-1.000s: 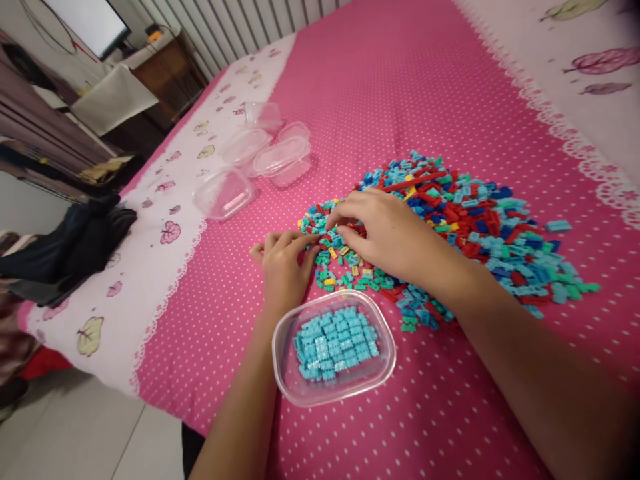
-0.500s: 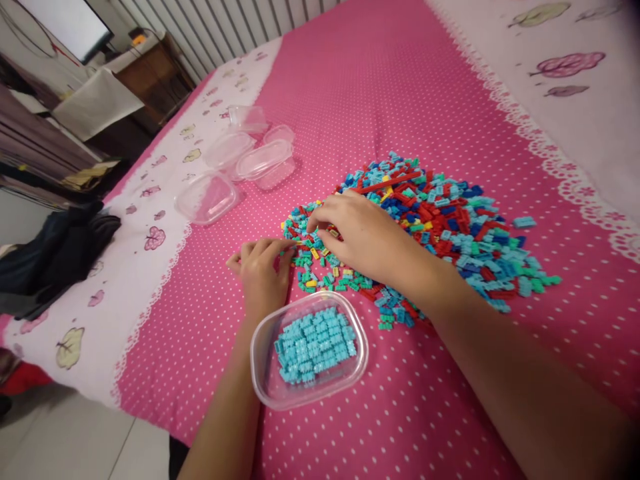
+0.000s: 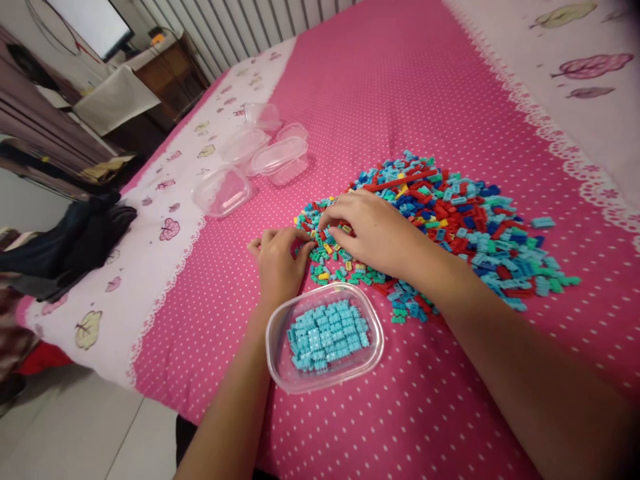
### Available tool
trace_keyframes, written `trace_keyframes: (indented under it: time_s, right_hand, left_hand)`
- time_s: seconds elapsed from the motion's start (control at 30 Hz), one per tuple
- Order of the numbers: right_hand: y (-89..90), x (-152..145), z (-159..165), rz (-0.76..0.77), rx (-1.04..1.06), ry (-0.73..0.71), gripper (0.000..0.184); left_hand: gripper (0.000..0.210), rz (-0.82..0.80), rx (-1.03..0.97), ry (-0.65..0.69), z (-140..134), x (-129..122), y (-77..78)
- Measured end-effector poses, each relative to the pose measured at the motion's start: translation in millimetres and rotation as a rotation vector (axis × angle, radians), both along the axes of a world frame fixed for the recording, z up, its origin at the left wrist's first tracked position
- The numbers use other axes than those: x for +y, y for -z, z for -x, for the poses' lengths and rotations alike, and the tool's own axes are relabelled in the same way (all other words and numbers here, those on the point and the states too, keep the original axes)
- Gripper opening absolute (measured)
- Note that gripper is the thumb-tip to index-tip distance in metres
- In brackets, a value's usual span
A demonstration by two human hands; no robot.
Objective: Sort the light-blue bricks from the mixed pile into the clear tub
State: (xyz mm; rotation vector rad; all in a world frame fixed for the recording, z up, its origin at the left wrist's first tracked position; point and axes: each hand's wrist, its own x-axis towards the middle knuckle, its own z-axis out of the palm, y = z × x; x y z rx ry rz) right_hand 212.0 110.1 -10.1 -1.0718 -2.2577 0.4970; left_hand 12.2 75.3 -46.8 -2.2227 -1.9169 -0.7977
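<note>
Both hands work over a spread of small plastic bricks on a bed covered in pink dotted cloth. The mixed pile — red, yellow, green and several blues — lies to the right of centre, thinning into loose pieces at its left end. The left hand rests at that left edge, fingers bent and thumb close to the forefinger; whether a brick is pinched there, I cannot tell. The right hand arches over the pile, fingers curled and thumb turned toward them; its grip cannot be told either. Nearer, beside the left forearm, a see-through tub holds light-blue bricks packed in rows. More see-through containers stand grouped farther off, to the left.
</note>
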Motion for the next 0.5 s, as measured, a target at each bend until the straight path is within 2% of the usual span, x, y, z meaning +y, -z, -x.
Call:
trace_keyframes:
  time_s: [0.5]
  right_hand:
    - [1.9,1.4,-0.9,-0.002,0.02,0.007,0.023]
  left_hand:
    - [0.012,-0.069,-0.208,-0.045,3.7,-8.2,-2.3]
